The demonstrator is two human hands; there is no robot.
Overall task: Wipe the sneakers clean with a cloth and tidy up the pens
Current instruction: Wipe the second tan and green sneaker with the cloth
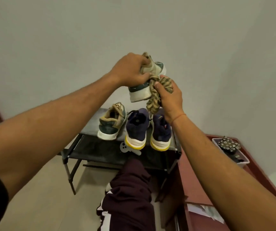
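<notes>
Left hand (130, 69) is raised in front of the wall. Its fingers are curled round the collar of a tan-and-green sneaker (139, 93), thumb underneath, so the shoe hangs in the air with its white sole facing me and to the right.

Right hand (170, 95) is clenched round a bunched striped cloth (154, 97). The thumb presses the wad against the sneaker's side near the sole, and a twisted tail of cloth hangs below my fist.

Directly below, the matching tan sneaker (112, 122) sits on the top shelf of a dark shoe rack (90, 129), heel toward me. Just beside it on the right stands a navy sneaker (136, 129) with a yellow-edged sole, then its mate (160, 130), partly hidden by my right wrist. All three are upright and close together.

To the right of the rack is a red table (192, 172), with a plastic tray (244, 161) at its far end holding a patterned pouch (227, 144). I can't make out pens from here.

My knee in maroon trousers (130, 189) is in front of the rack.
</notes>
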